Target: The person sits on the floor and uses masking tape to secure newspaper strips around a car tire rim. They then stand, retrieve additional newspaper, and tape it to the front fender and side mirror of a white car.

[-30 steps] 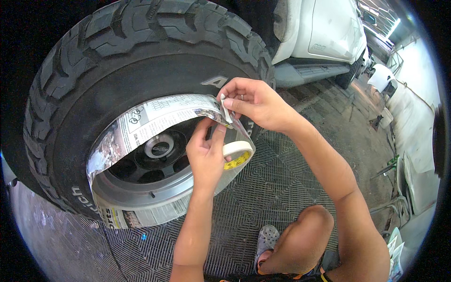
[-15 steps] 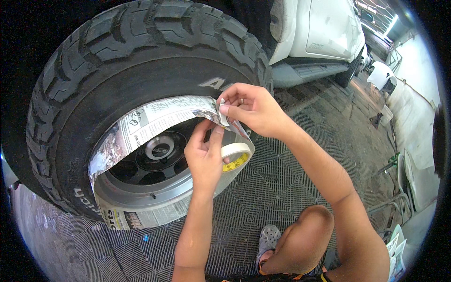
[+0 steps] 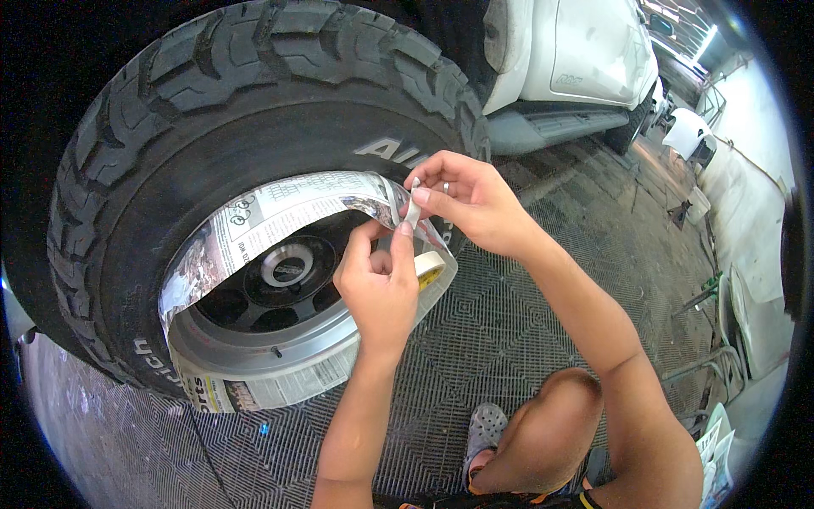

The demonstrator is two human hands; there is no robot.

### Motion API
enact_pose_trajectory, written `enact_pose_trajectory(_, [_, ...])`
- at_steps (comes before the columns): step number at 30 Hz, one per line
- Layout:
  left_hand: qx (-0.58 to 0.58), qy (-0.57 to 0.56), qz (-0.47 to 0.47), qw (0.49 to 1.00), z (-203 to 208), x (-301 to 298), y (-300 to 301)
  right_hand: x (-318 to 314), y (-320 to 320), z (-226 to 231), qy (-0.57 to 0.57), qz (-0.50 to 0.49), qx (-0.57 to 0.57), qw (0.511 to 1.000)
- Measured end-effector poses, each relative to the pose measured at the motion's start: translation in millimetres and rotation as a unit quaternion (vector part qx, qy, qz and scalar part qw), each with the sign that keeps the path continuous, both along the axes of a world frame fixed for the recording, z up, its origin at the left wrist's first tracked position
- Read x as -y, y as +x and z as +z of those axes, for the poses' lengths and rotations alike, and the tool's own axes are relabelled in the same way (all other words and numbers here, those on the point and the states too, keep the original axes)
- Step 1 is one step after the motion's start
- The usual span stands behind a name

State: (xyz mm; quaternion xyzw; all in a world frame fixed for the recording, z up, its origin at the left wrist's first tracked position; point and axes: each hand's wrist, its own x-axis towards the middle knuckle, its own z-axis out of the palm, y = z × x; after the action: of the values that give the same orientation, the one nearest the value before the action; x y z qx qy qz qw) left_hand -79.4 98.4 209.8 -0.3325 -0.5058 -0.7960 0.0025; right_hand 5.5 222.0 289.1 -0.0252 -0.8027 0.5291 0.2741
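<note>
A short pale strip of masking tape (image 3: 413, 209) is pinched between the thumb and fingers of my right hand (image 3: 479, 208), at the upper right of the wheel rim. The thumb and forefinger of my left hand (image 3: 380, 280) close on the strip's lower end. A cream roll of masking tape (image 3: 432, 265) with a yellow core sits against the left hand, partly hidden behind it. Newspaper (image 3: 254, 227) lines the gap between the black tyre (image 3: 254, 140) and the dark-centred wheel (image 3: 287, 266), and its edge lies just behind my fingertips.
Ribbed grey floor matting (image 3: 500, 331) stretches below the wheel. A white vehicle body (image 3: 589, 51) with a side step (image 3: 560, 127) stands at the upper right. Chairs (image 3: 729, 356) line the right wall. My knee and a grey clog (image 3: 486, 428) are low in view.
Both hands have shifted slightly right, drawing the tape strip away from the newspaper's edge. My left hand has turned, and the tape roll now shows more edge-on.
</note>
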Motion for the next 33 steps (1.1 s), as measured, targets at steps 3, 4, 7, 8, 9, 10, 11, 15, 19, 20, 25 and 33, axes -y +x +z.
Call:
enact_pose_trajectory(3, [-0.003, -0.009, 0.009, 1.000, -1.6, -1.1, 1.4, -1.9, -7.9, 2.1, -0.002, -0.005, 0.010, 1.000])
enact_pose_trajectory(4, [-0.004, -0.001, 0.012, 1.000, -2.1, -1.7, 2.3, -2.0, -11.1, 2.9, -0.008, -0.002, 0.011, 1.000])
enact_pose_trajectory(7, [-0.004, 0.006, 0.016, 1.000, -2.8, -2.2, 4.4, -1.0, -17.8, 5.1, 0.006, -0.003, 0.025, 1.000])
enact_pose_trajectory(8, [0.010, 0.005, 0.008, 1.000, -2.7, -2.1, 4.8, -0.7, -18.8, 5.8, 0.016, -0.004, 0.032, 0.999])
enact_pose_trajectory(9, [-0.005, 0.003, 0.019, 1.000, -2.6, -2.1, 4.7, -0.4, -19.8, 6.3, 0.023, -0.010, 0.042, 0.999])
enact_pose_trajectory(10, [-0.006, 0.001, 0.022, 1.000, -2.4, -1.9, 4.6, -0.1, -20.5, 6.6, 0.029, -0.017, 0.052, 0.998])
enact_pose_trajectory(11, [0.010, -0.003, 0.015, 1.000, -2.1, -1.9, 4.2, -0.2, -21.0, 6.9, 0.033, -0.019, 0.057, 0.998])
enact_pose_trajectory(15, [-0.072, 0.033, 0.060, 0.995, -1.4, -3.0, 2.2, -2.2, -23.1, 8.1, 0.067, -0.064, 0.042, 0.995])
enact_pose_trajectory(19, [-0.068, 0.038, 0.038, 0.996, -1.9, -2.1, 2.2, -3.5, -23.6, 9.9, 0.060, -0.037, 0.032, 0.997])
enact_pose_trajectory(20, [-0.059, 0.046, 0.024, 0.997, -2.0, -1.8, 2.6, -3.2, -23.2, 10.3, 0.054, -0.037, 0.038, 0.997])
enact_pose_trajectory(25, [-0.046, 0.025, 0.026, 0.998, -2.1, -1.2, 4.6, 1.5, -21.9, 8.9, 0.029, -0.030, 0.062, 0.997])
enact_pose_trajectory(33, [-0.057, 0.043, 0.032, 0.997, -1.4, -2.8, 4.1, 5.0, -27.5, 4.8, 0.008, -0.054, 0.062, 0.997])
